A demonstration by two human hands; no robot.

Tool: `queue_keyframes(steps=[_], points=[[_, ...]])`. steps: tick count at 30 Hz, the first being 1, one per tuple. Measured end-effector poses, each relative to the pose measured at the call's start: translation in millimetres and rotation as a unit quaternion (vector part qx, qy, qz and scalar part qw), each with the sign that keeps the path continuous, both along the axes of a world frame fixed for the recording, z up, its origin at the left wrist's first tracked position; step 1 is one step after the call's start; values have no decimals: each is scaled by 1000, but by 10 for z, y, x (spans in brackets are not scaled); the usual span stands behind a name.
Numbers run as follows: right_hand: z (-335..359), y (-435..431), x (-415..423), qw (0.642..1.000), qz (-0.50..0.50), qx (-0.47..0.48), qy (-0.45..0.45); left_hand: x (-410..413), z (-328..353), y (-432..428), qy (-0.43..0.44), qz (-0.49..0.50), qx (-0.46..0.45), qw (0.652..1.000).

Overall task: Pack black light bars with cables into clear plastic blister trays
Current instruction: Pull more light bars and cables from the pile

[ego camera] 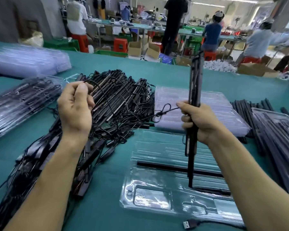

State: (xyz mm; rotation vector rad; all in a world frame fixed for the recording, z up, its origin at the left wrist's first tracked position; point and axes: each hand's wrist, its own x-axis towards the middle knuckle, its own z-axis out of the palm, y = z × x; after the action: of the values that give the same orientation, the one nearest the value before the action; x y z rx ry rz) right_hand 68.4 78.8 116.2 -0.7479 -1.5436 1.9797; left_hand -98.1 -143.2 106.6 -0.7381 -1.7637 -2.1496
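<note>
Landmark: teal worktable [140,67].
Wall: grey wall [15,19], beyond the worktable's left end.
Floor: red stools [121,45], cardboard boxes [135,49], just beyond its far edge.
Benches: long benches [137,26], farther beyond.
Light: ceiling strips [207,3], lit.

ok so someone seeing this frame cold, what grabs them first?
First, the right hand gripping a bundle of black light bars upright, mid-frame. Left of it, a tangled pile of bars and cables covers the table centre, and the left hand pinches a cable at the pile's left edge. Nearest the camera lies a clear blister tray with a black bar lying across it.
</note>
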Motion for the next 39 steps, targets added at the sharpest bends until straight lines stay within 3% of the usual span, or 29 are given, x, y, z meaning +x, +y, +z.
queue_keyframes(steps=[2,6,12,14,18,24,27,33,36,39], points=[[13,82,58,1000,3,1,14,-24,-4,-33,-19,0,-13,1000],[59,90,84,999,26,3,27,17,26,-17,34,-78,-100,991],[183,-181,-143,994,107,-11,29,172,225,13,187,-265,-204,924],[212,-315,-277,989,143,-12,23,194,236,65,246,-227,-239,911],[209,-566,-480,969,243,50,13,187,187,163,326,-27,-276,904],[109,-602,-383,928,370,2,35,118,151,195,235,-12,-200,951],[65,-638,-352,934,350,65,24,91,136,243,215,-33,-221,951],[94,-603,-336,929,361,78,-12,17,21,230,159,-47,-189,968],[102,-517,-289,928,366,71,-14,26,-54,224,116,-132,-242,954],[81,-451,-277,933,356,61,1,65,-103,183,29,-260,-210,942]])
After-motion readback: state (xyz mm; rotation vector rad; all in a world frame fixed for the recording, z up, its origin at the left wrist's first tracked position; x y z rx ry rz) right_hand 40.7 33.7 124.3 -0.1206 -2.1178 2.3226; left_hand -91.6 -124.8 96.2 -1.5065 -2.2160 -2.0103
